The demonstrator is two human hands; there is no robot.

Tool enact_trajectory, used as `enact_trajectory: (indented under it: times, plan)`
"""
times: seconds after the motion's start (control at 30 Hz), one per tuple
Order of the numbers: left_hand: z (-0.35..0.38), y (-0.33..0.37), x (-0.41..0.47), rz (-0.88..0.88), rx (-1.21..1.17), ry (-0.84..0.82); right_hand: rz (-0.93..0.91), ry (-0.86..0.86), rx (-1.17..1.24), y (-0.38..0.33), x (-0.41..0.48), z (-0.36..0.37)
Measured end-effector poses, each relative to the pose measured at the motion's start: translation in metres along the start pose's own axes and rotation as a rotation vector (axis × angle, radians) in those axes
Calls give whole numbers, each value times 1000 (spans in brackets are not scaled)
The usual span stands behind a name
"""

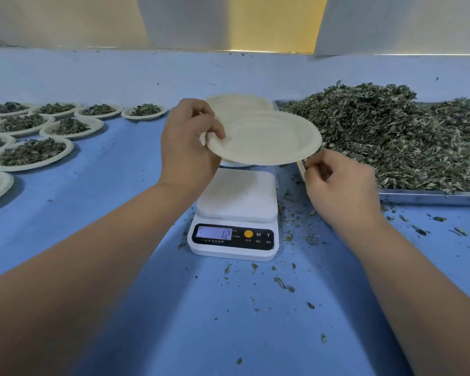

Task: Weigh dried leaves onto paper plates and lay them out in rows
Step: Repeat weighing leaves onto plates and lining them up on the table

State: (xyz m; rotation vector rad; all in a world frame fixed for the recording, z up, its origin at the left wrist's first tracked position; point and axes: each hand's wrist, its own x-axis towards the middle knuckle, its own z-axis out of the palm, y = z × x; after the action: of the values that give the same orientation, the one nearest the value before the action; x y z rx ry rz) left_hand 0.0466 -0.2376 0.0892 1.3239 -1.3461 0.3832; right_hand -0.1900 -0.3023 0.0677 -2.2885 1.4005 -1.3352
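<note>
On our left, several filled plates (pixel 30 154) lie in rows. Our left hand (pixel 187 147) pinches an empty plate (pixel 266 137) by its rim above the scale (pixel 236 210). Our right hand (pixel 339 183) curls beside it, whether holding anything we cannot tell. A big heap of leaves (pixel 391 137) awaits weighing.

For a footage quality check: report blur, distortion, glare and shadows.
Head view: wide-angle stretch swells both forearms toward the lower corners; the left hand gripping the round cream paper plate looks motion-soft; the lit display of the white digital scale reads clearly, without glare; lighting is even, with soft shadows on the blue table.
</note>
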Motion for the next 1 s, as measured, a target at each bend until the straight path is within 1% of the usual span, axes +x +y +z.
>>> enact_trajectory:
  times: [0.07, 0.2, 0.33, 0.47, 0.63, 0.7, 0.8, 0.87, 0.9, 0.93, 1.0]
  plan:
    - [-9, -4, -13, -72, -80, -9, -18, 16, 3, 2, 0, 1]
    - [-20, -14, -29, -260, -95, -41, -35, -4, -22, 6, 0, 5]
    - [-25, -25, -47, -320, -99, -62, -38, -88, -75, 6, -4, 9]
    - [-26, -29, -51, -334, -73, -136, -51, -111, -138, 8, -5, 13]
    - [-29, -33, -51, -398, -134, -211, -60, -159, -207, 9, -6, 16]
    - [-30, -38, -51, -465, -118, -255, -66, -177, -223, 10, -5, 16]
    - [-33, -47, -52, -631, -139, -298, -85, -167, -244, 8, 1, 16]
    - [-34, -51, -51, -737, -153, -287, -76, -177, -303, 8, 11, 17]
    - [-35, -51, -50, -773, -160, -253, -42, -213, -345, 9, 20, 17]
    - [-35, -50, -49, -807, -192, -197, 17, -277, -387, 11, 30, 18]
    - [-33, -43, -46, -912, -383, -78, 180, -467, -467, 15, 51, 19]
